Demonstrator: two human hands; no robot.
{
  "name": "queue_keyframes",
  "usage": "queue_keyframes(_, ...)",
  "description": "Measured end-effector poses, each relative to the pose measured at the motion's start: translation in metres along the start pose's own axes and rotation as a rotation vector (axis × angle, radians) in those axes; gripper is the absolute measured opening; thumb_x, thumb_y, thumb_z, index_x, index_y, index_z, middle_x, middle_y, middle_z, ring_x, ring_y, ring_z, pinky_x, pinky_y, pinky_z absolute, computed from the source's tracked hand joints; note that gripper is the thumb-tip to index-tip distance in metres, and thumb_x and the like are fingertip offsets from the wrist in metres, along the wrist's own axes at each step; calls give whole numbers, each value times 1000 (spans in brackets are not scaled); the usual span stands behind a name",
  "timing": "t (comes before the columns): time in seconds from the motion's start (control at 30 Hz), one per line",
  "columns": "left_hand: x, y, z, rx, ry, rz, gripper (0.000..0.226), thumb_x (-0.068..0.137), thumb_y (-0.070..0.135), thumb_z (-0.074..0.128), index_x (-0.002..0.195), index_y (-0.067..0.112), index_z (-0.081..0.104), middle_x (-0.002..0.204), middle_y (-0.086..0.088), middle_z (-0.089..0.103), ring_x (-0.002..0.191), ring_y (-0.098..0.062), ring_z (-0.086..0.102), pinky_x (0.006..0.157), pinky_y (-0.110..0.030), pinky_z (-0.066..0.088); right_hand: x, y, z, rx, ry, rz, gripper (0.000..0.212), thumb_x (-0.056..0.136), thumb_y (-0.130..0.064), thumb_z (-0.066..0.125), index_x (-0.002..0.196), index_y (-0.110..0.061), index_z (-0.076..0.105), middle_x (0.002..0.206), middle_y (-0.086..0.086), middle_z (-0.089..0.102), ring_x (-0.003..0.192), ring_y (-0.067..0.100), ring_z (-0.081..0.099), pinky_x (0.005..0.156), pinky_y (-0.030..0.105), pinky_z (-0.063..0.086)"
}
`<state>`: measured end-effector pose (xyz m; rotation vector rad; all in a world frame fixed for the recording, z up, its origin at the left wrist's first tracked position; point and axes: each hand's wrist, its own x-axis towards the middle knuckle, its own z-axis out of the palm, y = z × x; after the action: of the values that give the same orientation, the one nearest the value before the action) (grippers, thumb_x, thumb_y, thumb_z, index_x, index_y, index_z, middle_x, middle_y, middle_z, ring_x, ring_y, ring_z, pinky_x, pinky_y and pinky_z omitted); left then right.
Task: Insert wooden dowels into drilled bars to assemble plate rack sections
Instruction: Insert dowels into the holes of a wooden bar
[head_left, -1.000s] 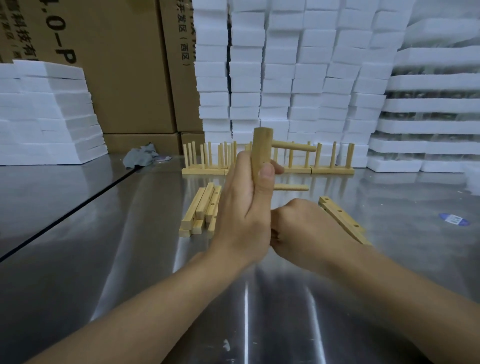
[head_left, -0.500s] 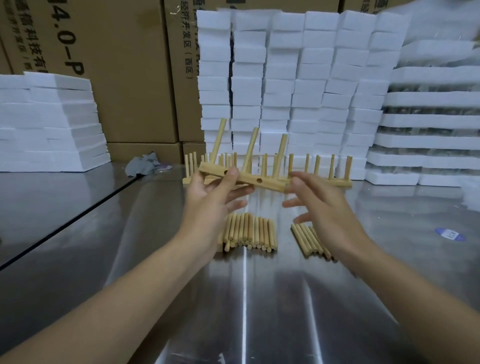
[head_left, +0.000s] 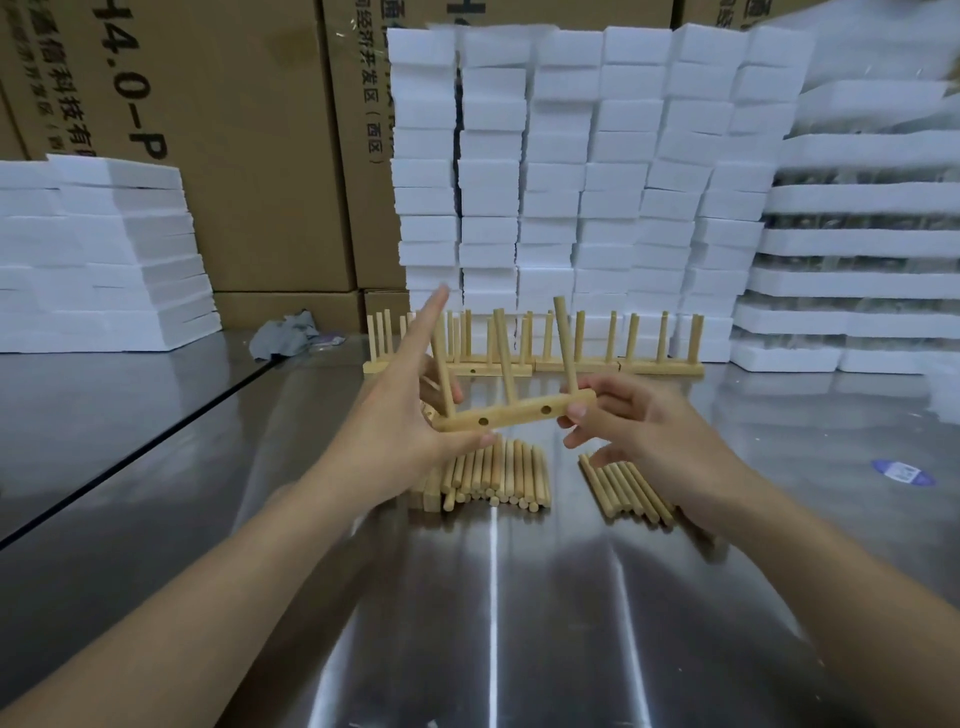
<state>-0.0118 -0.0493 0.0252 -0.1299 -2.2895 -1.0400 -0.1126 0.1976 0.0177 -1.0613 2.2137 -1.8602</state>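
Observation:
I hold a drilled wooden bar (head_left: 514, 413) above the table, tilted up to the right, with three dowels (head_left: 503, 353) standing in it and two side holes showing. My left hand (head_left: 395, 431) holds the bar's left end, thumb under it and index finger stretched upward. My right hand (head_left: 639, 431) pinches the right end with its fingertips. Below lie a heap of loose dowels (head_left: 493, 473) and a smaller row of dowels (head_left: 628, 488). Ends of blank bars (head_left: 431, 493) show under my left wrist.
Finished rack sections (head_left: 649, 364) stand in a row at the back of the steel table (head_left: 493, 597). White foam blocks (head_left: 571, 182) and cardboard boxes (head_left: 234, 156) wall the rear. A grey rag (head_left: 283, 332) lies back left, a blue sticker (head_left: 903, 472) right.
The bar with its dowels has come lower and now tilts up to the right. My right hand, open beside it half a second ago, now pinches its right end.

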Motion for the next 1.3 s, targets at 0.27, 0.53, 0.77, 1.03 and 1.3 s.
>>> queue_keyframes(0.27,2,-13,-8,254,-92,73,115,72,37,100,151,68,22,99,17,66,57,-7,62,59,-28,52,-7,1,9,-424,63,-160,103,84,-36,87,151,-66,15,114,-20,60,93,1,70,78,23,59)
queue_keyframes(0.53,4,-13,-8,359,-175,117,110,71,41,99,148,67,24,82,-3,71,58,-19,63,57,-37,62,-8,1,12,-891,55,-264,117,82,-38,87,151,-68,-2,97,-13,67,65,5,66,69,40,63)
queue_keyframes(0.77,5,-16,-9,311,-144,141,122,70,43,98,157,65,16,76,19,68,50,-9,59,50,-21,50,-7,-1,10,-840,134,-252,130,78,-37,91,151,-68,-13,100,-21,64,57,2,68,59,32,61)
queue_keyframes(1.03,6,-21,-10,345,-117,102,127,70,43,99,157,67,9,100,16,64,91,-1,65,77,-27,56,-8,-6,6,-891,109,-199,118,79,-43,89,152,-61,-3,97,-25,62,65,0,66,70,35,63)
queue_keyframes(1.3,4,-16,-9,422,-153,91,125,72,41,98,159,60,9,121,20,60,101,-1,65,85,-30,58,-9,-11,3,-979,52,-217,115,76,-55,87,157,-47,4,89,-26,62,76,3,66,71,32,59)
